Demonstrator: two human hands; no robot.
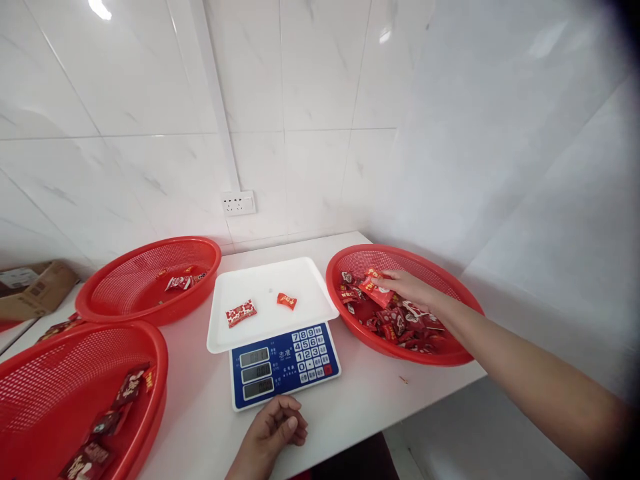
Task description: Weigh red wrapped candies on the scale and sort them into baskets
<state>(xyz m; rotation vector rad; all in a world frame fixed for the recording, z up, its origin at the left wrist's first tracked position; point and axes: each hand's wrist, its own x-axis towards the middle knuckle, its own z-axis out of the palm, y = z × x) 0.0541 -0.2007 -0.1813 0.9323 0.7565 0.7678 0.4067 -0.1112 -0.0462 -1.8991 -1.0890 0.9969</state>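
My right hand (pixel 407 288) reaches into the red mesh basket (pixel 450 357) on the right and pinches a red candy packet (pixel 376 292) among several wrapped candies (pixel 400 323). My left hand (pixel 277 423) rests on the white table in a loose fist with nothing in it, just in front of the blue electronic scale (pixel 285 363). Two red candies (pixel 241 313) (pixel 287 301) lie on the scale's white tray (pixel 265 273).
A second red basket (pixel 150 263) at the back left holds a few candies. A third red basket (pixel 145 333) at the front left holds dark red packets. A cardboard box (pixel 35 290) sits far left. A wall socket (pixel 239 203) is above the table.
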